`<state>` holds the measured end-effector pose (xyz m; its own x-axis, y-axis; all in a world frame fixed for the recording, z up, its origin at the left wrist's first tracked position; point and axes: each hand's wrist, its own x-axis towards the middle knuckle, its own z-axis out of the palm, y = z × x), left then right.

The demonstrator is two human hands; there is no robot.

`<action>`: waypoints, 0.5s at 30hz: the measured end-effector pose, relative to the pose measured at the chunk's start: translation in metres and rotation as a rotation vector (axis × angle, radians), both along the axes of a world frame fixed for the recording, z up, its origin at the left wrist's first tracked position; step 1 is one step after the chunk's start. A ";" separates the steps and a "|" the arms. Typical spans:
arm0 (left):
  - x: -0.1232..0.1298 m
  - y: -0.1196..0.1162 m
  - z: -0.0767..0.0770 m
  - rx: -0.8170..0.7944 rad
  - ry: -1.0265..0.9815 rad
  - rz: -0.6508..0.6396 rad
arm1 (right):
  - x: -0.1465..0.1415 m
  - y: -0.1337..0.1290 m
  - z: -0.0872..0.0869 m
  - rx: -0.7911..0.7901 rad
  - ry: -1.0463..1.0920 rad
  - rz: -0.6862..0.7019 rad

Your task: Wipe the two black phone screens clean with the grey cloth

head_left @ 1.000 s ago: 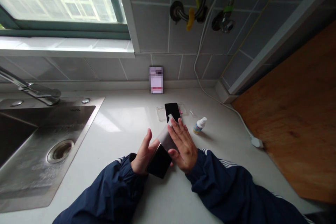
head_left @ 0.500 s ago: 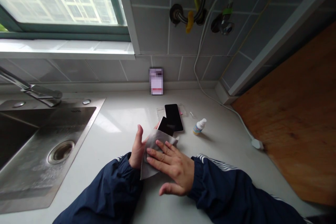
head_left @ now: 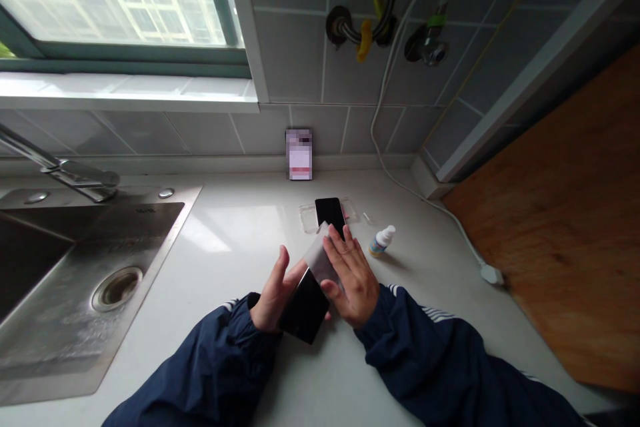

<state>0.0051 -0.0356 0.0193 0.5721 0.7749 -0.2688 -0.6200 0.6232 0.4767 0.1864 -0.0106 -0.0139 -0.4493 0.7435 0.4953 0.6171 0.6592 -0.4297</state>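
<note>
A black-screened phone (head_left: 304, 307) rests in my left hand (head_left: 274, 293), which supports it from below with the thumb raised at its left side. A grey cloth (head_left: 319, 259) covers the phone's far end. My right hand (head_left: 354, 278) presses flat on the cloth, fingers stretched toward the wall. Just beyond lies a second dark phone (head_left: 329, 212) on the counter, partly hidden by the cloth and fingers. Clear cases (head_left: 309, 219) lie around it. A small white spray bottle (head_left: 382, 241) stands to the right of my right hand.
On the left is a steel sink (head_left: 165, 240) with a faucet (head_left: 83, 180). Against the back wall leans a phone with a blurred screen (head_left: 300, 155). A white cable (head_left: 445, 208) runs down to a plug (head_left: 491, 274) beside a wooden panel (head_left: 560, 233) on the right.
My right hand and the cloth have slid away from me to the phone's far end, uncovering its near part. The cloth now overlaps the second phone in view.
</note>
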 end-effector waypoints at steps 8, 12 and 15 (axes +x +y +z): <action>-0.002 0.005 0.004 -0.024 -0.109 0.137 | 0.000 -0.009 0.005 0.008 -0.166 0.324; -0.005 0.006 0.012 -0.047 -0.036 0.255 | 0.001 -0.010 0.010 -0.001 -0.195 0.404; -0.005 0.006 0.013 -0.041 -0.041 0.249 | 0.002 -0.004 0.009 0.014 -0.131 0.273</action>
